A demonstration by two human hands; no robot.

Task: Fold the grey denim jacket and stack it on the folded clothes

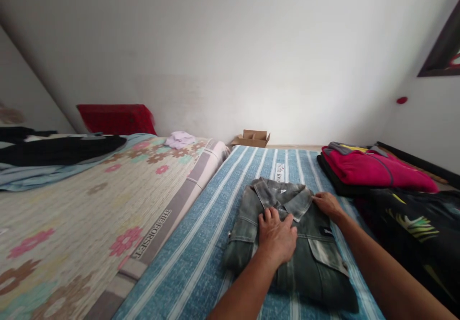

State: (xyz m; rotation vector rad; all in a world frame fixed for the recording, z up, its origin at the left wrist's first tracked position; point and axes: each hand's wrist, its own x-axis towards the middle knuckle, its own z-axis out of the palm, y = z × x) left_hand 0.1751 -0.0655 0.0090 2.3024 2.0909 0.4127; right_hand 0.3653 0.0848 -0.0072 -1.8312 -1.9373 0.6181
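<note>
I'm spreading my left hand's (276, 236) fingers over the jacket (304, 257), its length running away from me; right fingers (317, 198) are touching beside the far collar (302, 204), pinch unclear.

To my left I see a floral mat (79, 210), its grey border reading "THE FORSET". On its far left, black clothes (72, 151) lie over a light blue cloth (39, 178). A lilac cloth (180, 139) is crumpled near its far edge, and a red block (115, 119) stands by the white wall (233, 47). Straight ahead of me, an open cardboard box (251, 140) sits between the wall and the blue striped bedding (201, 229), which has "With love" lettering. On my right, a bright pink garment (373, 169) lies folded on black fabric (332, 178); nearer me is a black garment (413, 229) with a yellow-green print. Above them I see a round red object (401, 100) on the wall and a dark window frame (440, 47).
</note>
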